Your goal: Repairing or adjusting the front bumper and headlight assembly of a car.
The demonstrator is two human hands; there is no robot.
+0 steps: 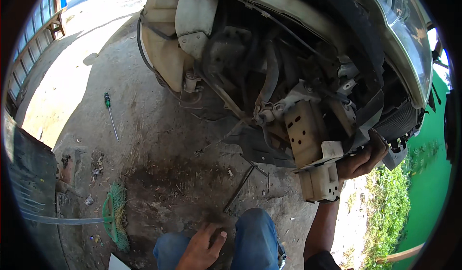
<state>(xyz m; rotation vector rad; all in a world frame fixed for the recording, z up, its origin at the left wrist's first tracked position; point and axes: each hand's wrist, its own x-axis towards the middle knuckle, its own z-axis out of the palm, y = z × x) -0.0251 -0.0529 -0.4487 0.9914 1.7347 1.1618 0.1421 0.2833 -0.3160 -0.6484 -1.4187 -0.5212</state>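
Note:
The front end of a car with its bumper off fills the upper right. My right hand (363, 160) reaches up behind the pale perforated metal bracket (304, 134), its fingers curled round the lower edge of dark trim (369, 121) beneath the headlight (406, 34). What its fingertips touch is partly hidden. My left hand (204, 247) rests over my lap between the knees, holding nothing, with thumb and fingers apart. A dusty cream plastic tank (166, 53) hangs at the car's left part, and a grey hose (269, 72) runs down near the bracket.
On the stained concrete lies a green-handled screwdriver (108, 101). A thin metal bar (238, 189) lies before my knees. A green broom (115, 217) is at the lower left, near a dark panel (29, 169). Grass (387, 212) and a green wall (433, 173) border the right.

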